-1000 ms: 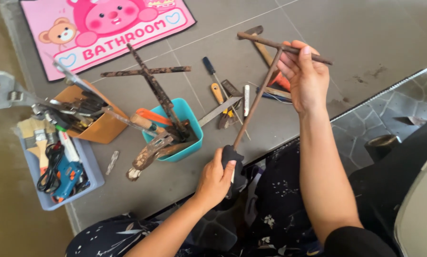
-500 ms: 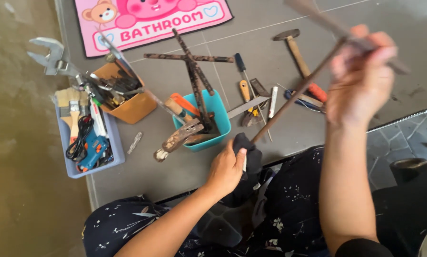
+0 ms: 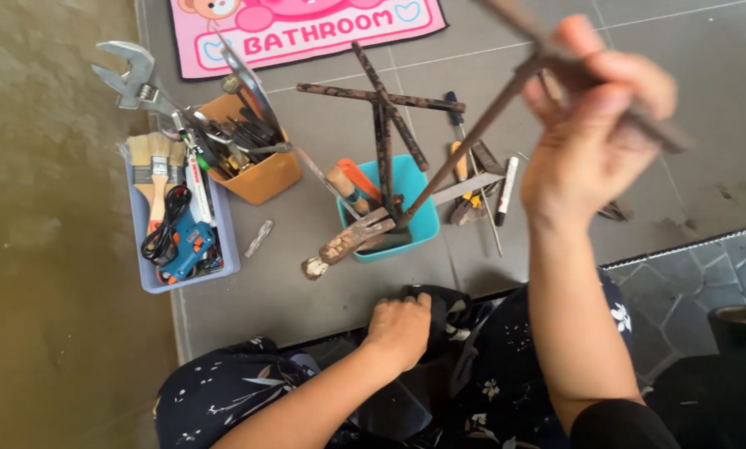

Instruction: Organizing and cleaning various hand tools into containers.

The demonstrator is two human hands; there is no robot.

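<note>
Grey tile floor (image 3: pixel 323 283): right hand (image 3: pixel 593 141) clenched on the crossbar of a rusty T-shaped rod (image 3: pixel 472 137), shaft slanting down-left into the teal tub (image 3: pixel 427 220); left hand (image 3: pixel 399 328), loosely curled, rests on a dark cloth (image 3: pixel 449 306).

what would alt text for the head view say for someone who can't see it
Seen from above, a person's right hand grips a rusty T-shaped metal tool, its lower end dipping into a teal bin of old tools on a grey tiled floor. The left hand rests on a black cloth in the lap.
</note>
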